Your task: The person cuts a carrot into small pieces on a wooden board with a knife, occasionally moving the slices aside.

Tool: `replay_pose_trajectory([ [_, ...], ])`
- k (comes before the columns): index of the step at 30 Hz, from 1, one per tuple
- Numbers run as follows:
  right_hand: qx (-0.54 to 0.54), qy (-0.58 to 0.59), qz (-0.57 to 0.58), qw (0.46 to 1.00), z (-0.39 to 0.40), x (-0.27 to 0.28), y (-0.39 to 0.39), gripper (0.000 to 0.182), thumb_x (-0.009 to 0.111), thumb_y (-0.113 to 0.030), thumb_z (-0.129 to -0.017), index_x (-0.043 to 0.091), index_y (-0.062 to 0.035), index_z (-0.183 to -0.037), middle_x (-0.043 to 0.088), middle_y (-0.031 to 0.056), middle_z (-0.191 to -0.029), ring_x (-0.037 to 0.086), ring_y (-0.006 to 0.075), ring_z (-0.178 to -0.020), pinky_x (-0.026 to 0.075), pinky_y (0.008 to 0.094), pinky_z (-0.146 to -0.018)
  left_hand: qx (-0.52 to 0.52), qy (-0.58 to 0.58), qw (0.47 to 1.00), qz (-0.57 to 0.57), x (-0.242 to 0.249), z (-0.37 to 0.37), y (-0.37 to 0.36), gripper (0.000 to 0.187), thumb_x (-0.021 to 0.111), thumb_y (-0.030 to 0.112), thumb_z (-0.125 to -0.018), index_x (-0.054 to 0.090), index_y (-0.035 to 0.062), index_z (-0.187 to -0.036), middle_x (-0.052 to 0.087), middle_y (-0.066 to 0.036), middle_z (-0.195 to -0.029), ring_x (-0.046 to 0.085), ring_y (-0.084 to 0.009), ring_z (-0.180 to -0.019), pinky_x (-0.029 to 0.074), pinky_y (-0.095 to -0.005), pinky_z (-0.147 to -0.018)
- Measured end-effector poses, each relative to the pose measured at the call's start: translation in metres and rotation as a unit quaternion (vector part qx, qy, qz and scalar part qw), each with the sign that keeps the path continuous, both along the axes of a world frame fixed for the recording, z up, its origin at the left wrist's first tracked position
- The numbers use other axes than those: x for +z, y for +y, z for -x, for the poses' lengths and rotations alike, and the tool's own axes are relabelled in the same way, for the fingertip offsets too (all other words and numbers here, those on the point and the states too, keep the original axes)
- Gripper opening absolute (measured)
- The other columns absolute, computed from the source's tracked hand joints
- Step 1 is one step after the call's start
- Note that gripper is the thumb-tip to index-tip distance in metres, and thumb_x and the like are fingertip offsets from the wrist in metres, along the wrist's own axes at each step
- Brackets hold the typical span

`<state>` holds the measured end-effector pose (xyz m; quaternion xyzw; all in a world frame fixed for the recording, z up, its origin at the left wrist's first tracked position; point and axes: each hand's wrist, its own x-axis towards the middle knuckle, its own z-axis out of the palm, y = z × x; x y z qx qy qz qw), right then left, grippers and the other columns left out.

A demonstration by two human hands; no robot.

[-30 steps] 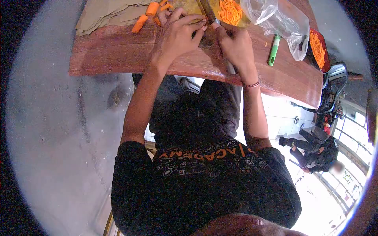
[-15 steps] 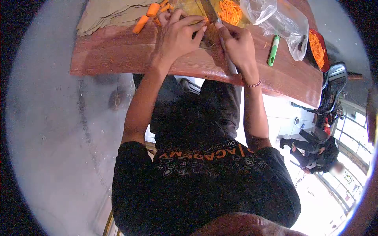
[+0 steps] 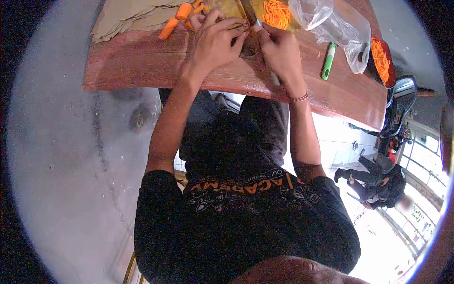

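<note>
My right hand is closed round a knife, whose blade points to the top of the view over a wooden board. Just left of the blade, my left hand has its fingers bent and pressed down on the board; what lies beneath them is hidden. Carrot pieces are beside my left hand, with another short piece lower down. Right of the knife lies a heap of thin carrot strips.
Brown paper covers the table's left part. A green-handled peeler, a clear plastic bag and a red tray of carrot strips are on the right. A person in dark clothes is in the background.
My right hand and the knife have shifted slightly left, closer to my left hand. My left hand has hardly moved.
</note>
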<state>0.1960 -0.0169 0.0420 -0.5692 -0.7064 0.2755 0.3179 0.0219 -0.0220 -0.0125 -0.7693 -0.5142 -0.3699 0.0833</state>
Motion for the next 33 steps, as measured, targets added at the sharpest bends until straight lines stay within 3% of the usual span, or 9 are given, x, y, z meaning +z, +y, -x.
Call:
replay_pose_trajectory([
  [9,0.029,-0.024,-0.005,0.999,-0.002,0.002,0.012,0.036,0.056,-0.031,-0.095,0.068,0.0025,-0.089,0.064,0.0271,-0.068,0.068,0.0408,-0.067,0.053,0.0474,-0.062,0.020,0.025,0.999,-0.024,0.002,-0.002,0.000,0.023,0.068,0.030,-0.084,0.078,0.0167,-0.100,0.072,0.006,-0.110,0.054,-0.0176,-0.104,0.031,-0.0444,-0.092],
  [12,0.037,0.031,0.055,0.997,-0.006,0.008,0.018,0.037,0.056,-0.031,-0.096,0.067,0.0028,-0.084,0.064,0.0200,-0.061,0.068,0.0302,-0.055,0.053,0.0421,-0.055,0.025,0.033,0.999,-0.012,0.001,-0.002,0.003,0.026,0.068,0.032,-0.085,0.077,0.0172,-0.104,0.072,0.006,-0.112,0.054,-0.0176,-0.106,0.031,-0.0442,-0.093],
  [14,0.030,0.112,0.204,0.972,-0.010,0.010,0.023,0.036,0.058,-0.031,-0.097,0.068,0.0014,-0.086,0.062,0.0095,-0.059,0.062,0.0161,-0.050,0.048,0.0328,-0.051,0.023,0.037,0.998,0.036,-0.002,0.000,0.004,0.028,0.066,0.036,-0.087,0.075,0.0228,-0.110,0.070,0.010,-0.117,0.055,-0.0208,-0.112,0.028,-0.0497,-0.100],
  [17,0.015,0.143,0.203,0.969,-0.010,-0.003,0.030,0.035,0.058,-0.029,-0.098,0.066,0.0009,-0.082,0.060,0.0045,-0.057,0.059,0.0127,-0.048,0.046,0.0303,-0.048,0.016,0.031,0.999,0.000,-0.001,-0.001,0.005,0.027,0.068,0.033,-0.085,0.077,0.0174,-0.104,0.072,0.006,-0.112,0.054,-0.0171,-0.106,0.029,-0.0468,-0.095],
  [21,0.045,0.084,0.115,0.989,-0.008,-0.005,0.028,0.035,0.060,-0.031,-0.097,0.067,0.0012,-0.085,0.060,0.0049,-0.059,0.058,0.0124,-0.047,0.046,0.0304,-0.048,0.023,0.036,0.999,-0.001,0.001,-0.001,0.004,0.026,0.069,0.034,-0.084,0.078,0.0178,-0.103,0.072,0.007,-0.110,0.055,-0.0165,-0.105,0.028,-0.0474,-0.096],
  [23,0.059,0.070,-0.008,0.996,-0.012,-0.017,0.031,0.034,0.054,-0.029,-0.097,0.068,0.0012,-0.089,0.065,0.0133,-0.059,0.066,0.0221,-0.050,0.053,0.0382,-0.052,0.026,0.029,0.999,-0.020,-0.001,0.000,0.004,0.025,0.070,0.034,-0.083,0.078,0.0181,-0.101,0.073,0.007,-0.108,0.055,-0.0160,-0.105,0.028,-0.0463,-0.096],
  [27,0.060,0.048,-0.007,0.997,-0.014,-0.001,0.016,0.031,0.055,-0.027,-0.096,0.067,0.0011,-0.091,0.066,0.0162,-0.061,0.067,0.0257,-0.053,0.054,0.0404,-0.055,0.023,0.030,0.999,0.017,-0.004,0.001,0.003,0.028,0.068,0.038,-0.087,0.075,0.0231,-0.109,0.071,0.008,-0.116,0.056,-0.0203,-0.111,0.028,-0.0497,-0.100],
  [29,0.070,0.094,0.020,0.993,-0.012,0.001,0.011,0.031,0.056,-0.027,-0.095,0.067,0.0014,-0.093,0.066,0.0185,-0.063,0.068,0.0294,-0.056,0.054,0.0422,-0.058,0.022,0.022,0.999,-0.033,-0.005,0.001,0.005,0.025,0.070,0.035,-0.083,0.078,0.0182,-0.099,0.073,0.007,-0.107,0.056,-0.0155,-0.103,0.027,-0.0448,-0.095],
  [33,0.053,0.043,0.062,0.996,-0.012,0.004,0.009,0.032,0.062,-0.030,-0.095,0.069,0.0003,-0.104,0.070,0.0128,-0.075,0.066,0.0175,-0.069,0.050,0.0340,-0.066,0.025,0.037,0.998,-0.031,-0.002,0.002,0.003,0.024,0.070,0.035,-0.083,0.078,0.0184,-0.098,0.072,0.007,-0.108,0.056,-0.0152,-0.102,0.028,-0.0450,-0.095],
])
